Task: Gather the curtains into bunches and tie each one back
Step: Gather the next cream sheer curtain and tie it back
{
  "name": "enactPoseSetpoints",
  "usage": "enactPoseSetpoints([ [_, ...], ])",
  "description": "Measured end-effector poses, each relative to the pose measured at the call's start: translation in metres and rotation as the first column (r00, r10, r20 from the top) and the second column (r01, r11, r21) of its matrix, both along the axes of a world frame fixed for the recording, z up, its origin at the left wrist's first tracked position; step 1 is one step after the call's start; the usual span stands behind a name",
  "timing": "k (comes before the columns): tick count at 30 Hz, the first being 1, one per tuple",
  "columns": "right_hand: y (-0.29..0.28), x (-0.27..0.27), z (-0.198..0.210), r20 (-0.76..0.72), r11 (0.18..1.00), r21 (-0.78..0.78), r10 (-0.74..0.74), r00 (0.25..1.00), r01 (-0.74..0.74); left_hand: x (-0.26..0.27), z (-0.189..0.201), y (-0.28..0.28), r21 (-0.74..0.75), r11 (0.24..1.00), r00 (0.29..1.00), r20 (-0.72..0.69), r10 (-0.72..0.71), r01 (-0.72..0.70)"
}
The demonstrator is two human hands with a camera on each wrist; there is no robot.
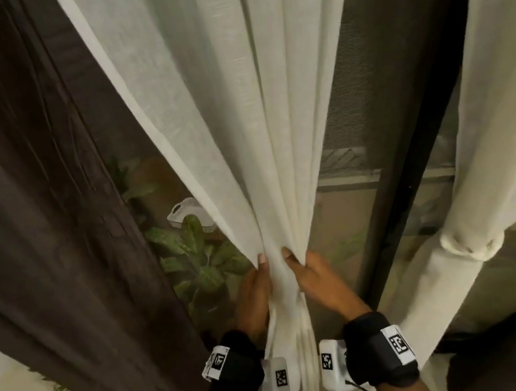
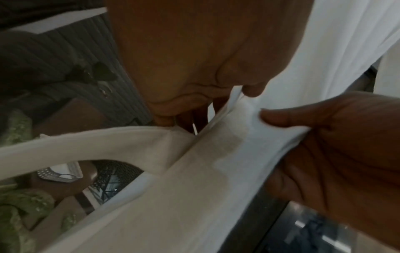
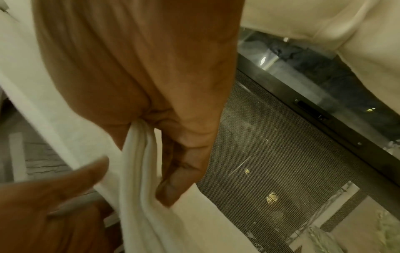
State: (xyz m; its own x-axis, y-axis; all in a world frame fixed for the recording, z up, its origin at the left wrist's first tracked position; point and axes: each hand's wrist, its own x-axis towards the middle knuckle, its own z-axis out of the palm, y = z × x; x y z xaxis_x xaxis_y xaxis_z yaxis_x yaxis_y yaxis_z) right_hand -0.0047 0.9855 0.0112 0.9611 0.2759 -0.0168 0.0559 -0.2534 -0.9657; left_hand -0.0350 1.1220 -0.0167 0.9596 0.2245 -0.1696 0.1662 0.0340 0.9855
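Sheer curtain [image 1: 252,128] hangs vertical, its gathered neck directly between both hands. Left hand [image 1: 253,295] and right hand [image 1: 314,274] each clutch the folds from opposite sides, equally near; loose tail drops below the wrists.

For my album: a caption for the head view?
Left hand and right hand grip a gathered sheer white curtain beside a dark brown curtain.
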Motion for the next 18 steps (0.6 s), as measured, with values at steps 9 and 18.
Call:
enactPoseSetpoints([
  [9,-0.024,-0.006,-0.032,0.038,0.963,-0.196,0.196,0.980,-0.186,0.003,0.005,-0.002,0.077,0.957,0.960,-0.040,-0.277,0.280],
  [18,-0.038,-0.005,-0.037,-0.102,0.921,-0.266,0.268,0.958,-0.285,0.022,-0.006,-0.009,0.196,0.980,0.994,-0.108,-0.013,0.034],
])
